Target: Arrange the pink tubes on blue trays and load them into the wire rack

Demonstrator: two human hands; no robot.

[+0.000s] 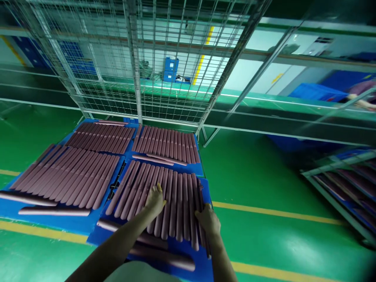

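Several long mauve rods (pixel 176 196) lie side by side in a row on a blue tray (pixel 205 270) right in front of me. My left hand (pixel 154 201) rests flat on top of the row, fingers stretched forward. At the row's right end, my right hand (pixel 208 220) has its fingers curled against the outermost rods near the tray's right edge. Loose rods (pixel 164 256) lie crosswise at the tray's near end, partly under my left forearm.
Three more blue trays of mauve rods (pixel 70 176) lie to the left and behind. A wire mesh cage (pixel 147 58) stands beyond them. A rack of trays (pixel 346 188) is at the right, on a green floor (pixel 264 176) with yellow lines. Another person's arm (pixel 361 102) shows at far right.
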